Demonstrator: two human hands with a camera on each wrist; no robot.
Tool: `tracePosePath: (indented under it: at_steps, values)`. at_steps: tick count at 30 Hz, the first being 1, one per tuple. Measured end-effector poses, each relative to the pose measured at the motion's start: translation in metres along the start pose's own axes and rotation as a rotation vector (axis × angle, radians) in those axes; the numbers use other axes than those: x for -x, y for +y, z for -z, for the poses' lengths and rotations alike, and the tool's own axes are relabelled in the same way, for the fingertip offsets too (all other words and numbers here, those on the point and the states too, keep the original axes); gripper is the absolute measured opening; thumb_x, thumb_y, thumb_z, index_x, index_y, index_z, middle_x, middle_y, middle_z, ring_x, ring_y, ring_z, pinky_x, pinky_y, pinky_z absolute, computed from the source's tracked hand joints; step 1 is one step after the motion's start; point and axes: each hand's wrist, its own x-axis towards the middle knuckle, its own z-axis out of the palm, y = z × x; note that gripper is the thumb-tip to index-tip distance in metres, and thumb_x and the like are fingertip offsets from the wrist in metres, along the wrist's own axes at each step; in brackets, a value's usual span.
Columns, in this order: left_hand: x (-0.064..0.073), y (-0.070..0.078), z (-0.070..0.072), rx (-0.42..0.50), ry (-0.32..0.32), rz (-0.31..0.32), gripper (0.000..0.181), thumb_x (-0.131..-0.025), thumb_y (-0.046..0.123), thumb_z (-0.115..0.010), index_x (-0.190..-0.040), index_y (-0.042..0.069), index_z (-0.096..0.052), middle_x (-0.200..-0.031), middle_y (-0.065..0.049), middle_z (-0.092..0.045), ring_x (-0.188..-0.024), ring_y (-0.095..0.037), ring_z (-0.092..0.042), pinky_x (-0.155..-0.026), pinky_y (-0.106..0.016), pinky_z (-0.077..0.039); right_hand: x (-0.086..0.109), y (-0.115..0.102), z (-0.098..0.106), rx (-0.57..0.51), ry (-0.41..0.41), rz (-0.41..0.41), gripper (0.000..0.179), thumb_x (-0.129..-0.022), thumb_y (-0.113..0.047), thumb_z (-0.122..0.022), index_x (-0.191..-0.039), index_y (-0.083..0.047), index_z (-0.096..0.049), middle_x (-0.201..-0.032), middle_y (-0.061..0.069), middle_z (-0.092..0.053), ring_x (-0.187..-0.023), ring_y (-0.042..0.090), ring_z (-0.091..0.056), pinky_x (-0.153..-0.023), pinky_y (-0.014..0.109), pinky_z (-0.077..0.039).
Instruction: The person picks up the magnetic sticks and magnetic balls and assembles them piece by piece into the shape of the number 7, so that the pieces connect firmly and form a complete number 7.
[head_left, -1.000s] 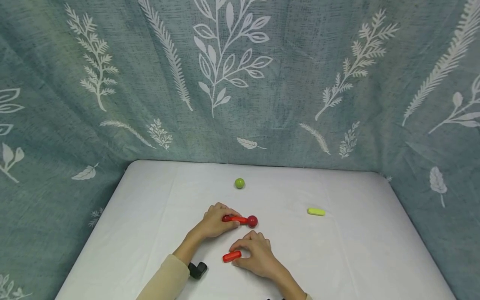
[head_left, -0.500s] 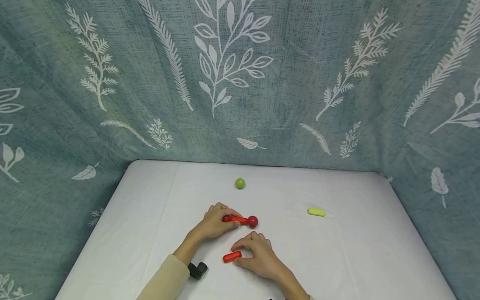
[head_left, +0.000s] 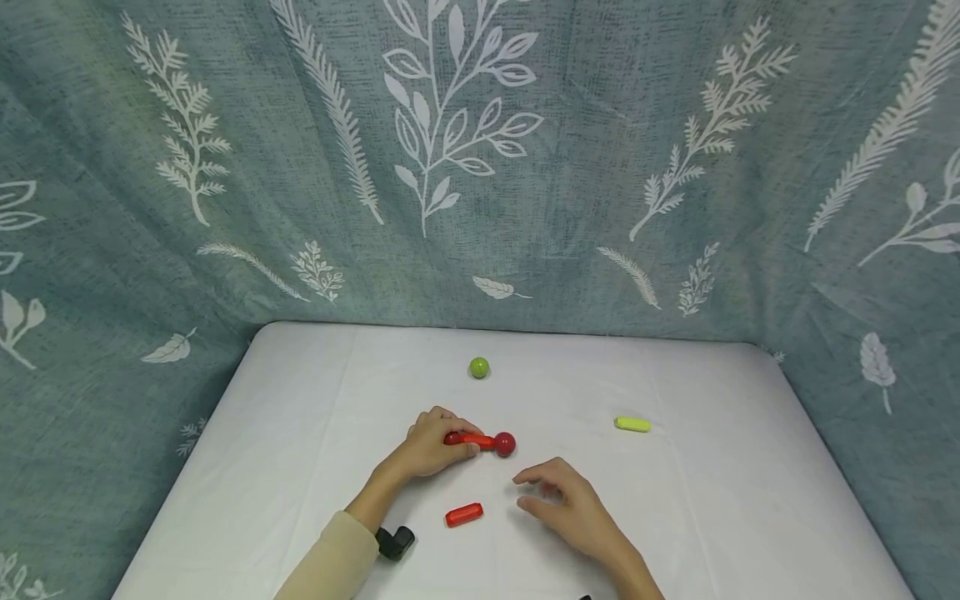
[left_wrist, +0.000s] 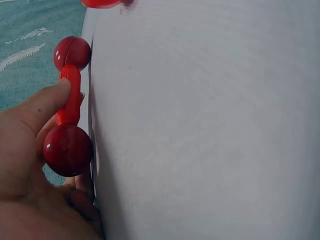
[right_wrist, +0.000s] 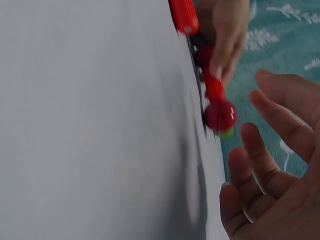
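Left hand [head_left: 435,445] grips red dumbbell [head_left: 481,440]; right hand [head_left: 567,505] relaxed.
Red rod [head_left: 464,514] apart; green ball [head_left: 479,367] near far edge of counter [head_left: 720,475].

I see a short bright red rod [head_left: 477,441], two glossy dark-red balls [head_left: 505,444], a second red rod [head_left: 464,515], a lime-green ball [head_left: 479,367], a yellow-green stick [head_left: 633,424], my plain beige sleeve [head_left: 330,558], a white cloth-covered table [head_left: 720,467], and a teal fabric curtain [head_left: 585,167] printed with white leaves.

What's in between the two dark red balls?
A bright red stick. The left wrist view shows it reaching from the nearer dark red ball to the farther dark red ball, with the left hand gripping it.
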Motion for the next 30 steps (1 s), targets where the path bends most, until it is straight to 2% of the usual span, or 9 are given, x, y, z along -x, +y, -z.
tracePosePath:
  at_steps: [5,12,19,30]
  values:
    - [0.001,0.001,0.001,-0.002,-0.006,-0.004,0.022,-0.091,0.039,-0.073,-0.111,0.032,-0.076,-0.108,0.002,-0.053,-0.102,-0.020,-0.043,-0.081,-0.040,-0.035,0.009,0.012,0.026,0.020,0.099,-0.015,0.024,-0.088,-0.021,-0.079,-0.111,-0.019,-0.074,-0.103,0.002,-0.065,-0.088,0.019,-0.055,-0.079,0.031,-0.045]
    - [0.001,0.003,0.002,-0.003,-0.007,0.000,0.021,-0.090,0.038,-0.074,-0.110,0.032,-0.076,-0.108,0.002,-0.053,-0.102,-0.021,-0.044,-0.081,-0.041,-0.036,0.018,0.024,0.055,0.032,0.192,-0.116,0.023,-0.090,-0.026,-0.077,-0.112,-0.024,-0.072,-0.107,0.001,-0.063,-0.091,0.015,-0.054,-0.080,0.032,-0.044]
    - [0.001,0.003,0.002,0.008,-0.002,0.009,0.021,-0.090,0.040,-0.074,-0.110,0.033,-0.076,-0.109,0.002,-0.053,-0.103,-0.020,-0.043,-0.081,-0.041,-0.036,0.022,0.031,0.079,0.087,0.250,-0.160,0.025,-0.093,-0.026,-0.074,-0.118,-0.022,-0.071,-0.113,0.003,-0.063,-0.092,0.015,-0.055,-0.081,0.029,-0.045]
    - [0.002,0.003,0.002,0.000,-0.004,0.015,0.022,-0.091,0.039,-0.073,-0.112,0.032,-0.075,-0.111,0.001,-0.053,-0.104,-0.021,-0.043,-0.081,-0.042,-0.036,0.014,0.044,0.108,0.149,0.332,-0.245,0.030,-0.096,-0.032,-0.070,-0.120,-0.015,-0.071,-0.119,0.010,-0.057,-0.095,0.019,-0.048,-0.077,0.030,-0.042]
